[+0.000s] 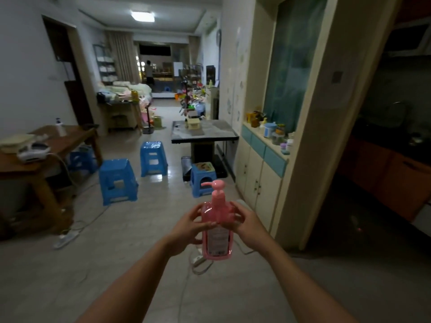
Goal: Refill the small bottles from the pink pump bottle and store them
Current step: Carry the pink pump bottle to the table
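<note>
I hold the pink pump bottle (216, 229) upright in front of me, above the tiled floor, with both hands. My left hand (186, 226) grips its left side and my right hand (241, 221) wraps its right side. The pump head points left. Several small bottles and jars (278, 136) stand on the counter of the cream cabinet to the right, too small to tell apart. A white pump bottle (60, 127) stands on the wooden table at the left.
Blue plastic stools (117, 181) stand on the floor ahead. A low grey table (205, 134) sits beyond them. A power strip and cords (66, 238) lie on the floor. The wooden table (46, 157) is left, a dark kitchen doorway (373, 159) right. A person stands far back.
</note>
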